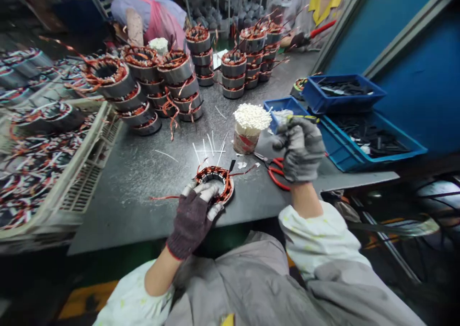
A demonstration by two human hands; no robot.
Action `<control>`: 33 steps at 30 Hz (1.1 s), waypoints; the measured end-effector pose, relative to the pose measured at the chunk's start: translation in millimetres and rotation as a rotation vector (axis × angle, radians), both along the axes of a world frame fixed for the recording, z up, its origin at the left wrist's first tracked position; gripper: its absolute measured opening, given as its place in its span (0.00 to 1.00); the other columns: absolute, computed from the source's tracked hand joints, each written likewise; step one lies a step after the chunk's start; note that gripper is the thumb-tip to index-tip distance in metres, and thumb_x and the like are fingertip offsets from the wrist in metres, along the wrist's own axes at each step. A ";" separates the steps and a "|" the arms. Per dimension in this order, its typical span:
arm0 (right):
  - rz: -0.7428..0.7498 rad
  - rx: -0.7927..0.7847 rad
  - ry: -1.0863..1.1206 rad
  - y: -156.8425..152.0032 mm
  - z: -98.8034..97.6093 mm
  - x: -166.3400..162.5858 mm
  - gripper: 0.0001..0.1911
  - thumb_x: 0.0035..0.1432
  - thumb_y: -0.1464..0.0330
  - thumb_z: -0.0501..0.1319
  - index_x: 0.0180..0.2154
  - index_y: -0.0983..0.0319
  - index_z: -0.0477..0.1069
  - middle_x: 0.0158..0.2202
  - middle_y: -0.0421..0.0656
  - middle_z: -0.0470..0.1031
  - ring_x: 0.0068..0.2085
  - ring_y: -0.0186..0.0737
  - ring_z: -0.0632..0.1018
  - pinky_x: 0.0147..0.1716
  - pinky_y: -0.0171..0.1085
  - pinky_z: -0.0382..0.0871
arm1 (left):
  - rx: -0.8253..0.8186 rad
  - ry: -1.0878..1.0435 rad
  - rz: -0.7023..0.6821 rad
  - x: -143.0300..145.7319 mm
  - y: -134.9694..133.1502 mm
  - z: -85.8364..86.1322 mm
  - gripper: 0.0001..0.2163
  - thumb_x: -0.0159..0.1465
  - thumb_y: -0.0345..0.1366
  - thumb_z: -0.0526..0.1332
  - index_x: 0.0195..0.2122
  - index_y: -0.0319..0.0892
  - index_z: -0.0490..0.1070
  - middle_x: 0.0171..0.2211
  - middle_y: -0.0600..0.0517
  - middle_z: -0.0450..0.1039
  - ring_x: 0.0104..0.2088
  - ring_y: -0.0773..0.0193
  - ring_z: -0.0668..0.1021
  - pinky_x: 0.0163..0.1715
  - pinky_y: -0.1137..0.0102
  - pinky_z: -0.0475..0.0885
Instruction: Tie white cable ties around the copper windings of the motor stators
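Note:
A motor stator with copper windings lies flat on the grey table near its front edge. My left hand, in a dark knit glove, rests on the stator's near rim with fingers pressed on it. My right hand, in a grey glove, is raised above the table and closed round a thin yellow-tipped tool. A cup of white sticks stands just left of that hand. Red-handled pliers lie under it.
Stacks of wound stators fill the far table. A crate of stators sits at left. Blue bins of black parts stand at right. Loose white sticks lie mid-table. Two other people work at the far end.

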State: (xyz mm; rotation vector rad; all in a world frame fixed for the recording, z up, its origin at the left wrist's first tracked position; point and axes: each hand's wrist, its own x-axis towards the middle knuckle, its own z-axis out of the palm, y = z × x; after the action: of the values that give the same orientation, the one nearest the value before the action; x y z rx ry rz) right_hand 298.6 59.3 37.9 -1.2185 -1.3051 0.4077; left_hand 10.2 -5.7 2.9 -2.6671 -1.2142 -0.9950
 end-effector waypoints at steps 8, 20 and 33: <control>0.388 0.049 -0.228 -128.6 -36.0 -42.4 0.14 0.70 0.72 0.56 0.50 0.52 0.75 0.43 0.41 0.83 0.40 0.36 0.84 0.38 0.35 0.80 | -0.101 0.124 -0.006 1.9 -2.8 1.6 0.13 0.73 0.37 0.57 0.55 0.45 0.75 0.54 0.48 0.81 0.58 0.55 0.78 0.67 0.51 0.63; 0.575 -0.148 -0.168 -159.6 -45.2 -58.4 0.11 0.70 0.72 0.53 0.43 0.59 0.74 0.45 0.44 0.82 0.43 0.35 0.83 0.44 0.35 0.79 | -0.134 0.096 0.045 8.6 -10.0 5.0 0.14 0.74 0.36 0.54 0.56 0.43 0.73 0.52 0.47 0.81 0.59 0.55 0.77 0.68 0.52 0.60; 0.398 -0.487 0.522 -101.5 -61.9 -93.8 0.14 0.58 0.56 0.70 0.39 0.58 0.79 0.24 0.37 0.77 0.22 0.34 0.76 0.21 0.33 0.73 | -0.126 -0.258 0.167 25.5 -8.5 -1.6 0.08 0.71 0.38 0.60 0.49 0.47 0.76 0.45 0.51 0.83 0.51 0.57 0.81 0.61 0.55 0.70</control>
State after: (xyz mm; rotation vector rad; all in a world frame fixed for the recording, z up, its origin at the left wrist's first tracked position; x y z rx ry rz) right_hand 204.7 -42.2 -24.0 -1.1257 -1.0071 1.3004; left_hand 35.6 -14.1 1.3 -2.5305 -1.5684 -1.3053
